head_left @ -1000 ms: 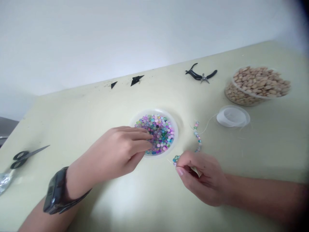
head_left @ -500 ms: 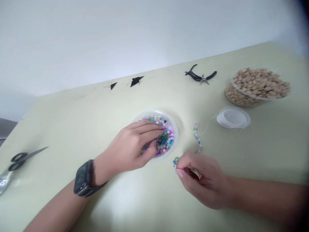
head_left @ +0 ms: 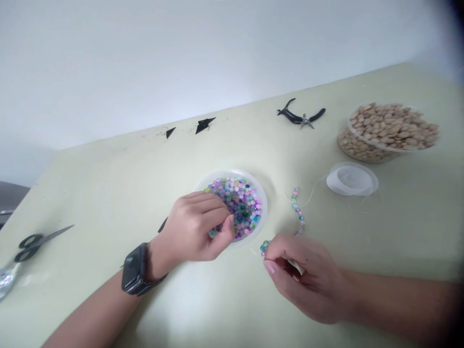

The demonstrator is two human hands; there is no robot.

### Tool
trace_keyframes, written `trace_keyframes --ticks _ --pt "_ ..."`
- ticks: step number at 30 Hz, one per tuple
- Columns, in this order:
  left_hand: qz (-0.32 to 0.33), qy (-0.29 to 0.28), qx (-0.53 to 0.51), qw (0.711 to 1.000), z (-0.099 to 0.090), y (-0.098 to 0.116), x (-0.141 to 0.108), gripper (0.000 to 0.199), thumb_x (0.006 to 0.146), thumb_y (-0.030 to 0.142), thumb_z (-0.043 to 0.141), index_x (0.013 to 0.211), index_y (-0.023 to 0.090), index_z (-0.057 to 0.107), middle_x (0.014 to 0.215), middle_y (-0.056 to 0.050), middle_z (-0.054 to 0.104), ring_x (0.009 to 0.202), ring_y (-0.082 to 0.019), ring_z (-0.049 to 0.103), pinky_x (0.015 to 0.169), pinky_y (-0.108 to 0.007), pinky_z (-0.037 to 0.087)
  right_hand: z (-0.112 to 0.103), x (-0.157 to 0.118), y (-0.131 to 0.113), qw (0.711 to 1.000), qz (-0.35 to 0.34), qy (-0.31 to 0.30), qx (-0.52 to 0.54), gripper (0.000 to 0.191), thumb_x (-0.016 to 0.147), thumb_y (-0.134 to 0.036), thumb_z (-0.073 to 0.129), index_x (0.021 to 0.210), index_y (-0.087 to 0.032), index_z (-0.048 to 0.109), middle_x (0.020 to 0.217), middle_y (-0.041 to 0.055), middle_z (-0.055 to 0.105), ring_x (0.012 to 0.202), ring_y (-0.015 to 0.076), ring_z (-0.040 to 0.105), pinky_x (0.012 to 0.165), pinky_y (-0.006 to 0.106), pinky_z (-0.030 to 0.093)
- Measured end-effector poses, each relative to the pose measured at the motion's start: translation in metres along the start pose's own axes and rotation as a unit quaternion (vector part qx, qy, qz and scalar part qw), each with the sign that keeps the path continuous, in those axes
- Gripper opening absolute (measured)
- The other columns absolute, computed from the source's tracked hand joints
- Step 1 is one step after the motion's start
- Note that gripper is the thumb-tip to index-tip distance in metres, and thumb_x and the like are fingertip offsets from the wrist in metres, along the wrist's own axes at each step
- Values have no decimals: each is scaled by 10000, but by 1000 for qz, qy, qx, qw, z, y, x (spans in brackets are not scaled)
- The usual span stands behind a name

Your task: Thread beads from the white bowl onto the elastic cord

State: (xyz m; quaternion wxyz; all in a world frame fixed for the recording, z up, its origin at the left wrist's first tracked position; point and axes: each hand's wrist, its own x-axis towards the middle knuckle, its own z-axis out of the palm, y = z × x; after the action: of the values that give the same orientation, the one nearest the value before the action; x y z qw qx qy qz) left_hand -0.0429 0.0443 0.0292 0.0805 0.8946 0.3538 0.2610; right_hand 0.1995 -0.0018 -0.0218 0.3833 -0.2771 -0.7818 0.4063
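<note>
Beads (head_left: 242, 205) under curled left fingers (head_left: 217, 205)

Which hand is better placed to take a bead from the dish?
Left, probably: the left hand is over the clear plastic dish, its fingertips down among the beads. The right hand sits outside the dish, pinching the end of the beaded strand, so it looks occupied.

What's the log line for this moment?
Left hand grip: fingers in bead-filled plastic dish | Right hand grip: pinching beaded cord
</note>
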Motion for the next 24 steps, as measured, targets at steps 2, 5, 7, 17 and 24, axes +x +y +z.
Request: trace_keyframes --ticks 2,5,7,17,24 --pt "-1 44 -28 999 1 2 1 178 922 145 569 798 200 684 797 -23 767 771 -177 718 750 -329 586 0 0 -1 1000 3 0 -7 142 954 -114 482 850 -205 449 593 -73 425 494 57 375 466 187 303" --pt "-41 58 -69 995 0 5 8 155 926 119 570 951 189 706 942 -40 775 918 -185 713 861 -345 583 1 1 -1 1000 3 3 -9 143 945 -113 482 841 -205 448 587 -78 415 487 54 366 463 182 296" --pt "-79 4 -59 995 -1 6 15 246 939 150 554 1138 186 694 1171 -70 745 1106 -217 673 999 -389 554 2 2 -2 1000 3 3 -6 140 942 -122 481 836 -206 444 584 -80 401 486 56 356 461 186 289" --pt "-152 -175 5 973 -4 7 24 388 906 231 560 1290 210 616 1268 -63 684 1170 -279 575 1026 -465 500 0 3 -1 1000 19 -6 11 152 935 -111 469 815 -200 437 580 -80 387 484 49 346 463 179 283" --pt "-170 -167 2 971 -2 9 25 91 847 217 580 923 217 630 886 0 651 836 -199 560 738 -360 449 2 3 -2 1000 23 2 7 146 943 -125 477 830 -205 433 592 -78 392 498 55 357 472 186 286"
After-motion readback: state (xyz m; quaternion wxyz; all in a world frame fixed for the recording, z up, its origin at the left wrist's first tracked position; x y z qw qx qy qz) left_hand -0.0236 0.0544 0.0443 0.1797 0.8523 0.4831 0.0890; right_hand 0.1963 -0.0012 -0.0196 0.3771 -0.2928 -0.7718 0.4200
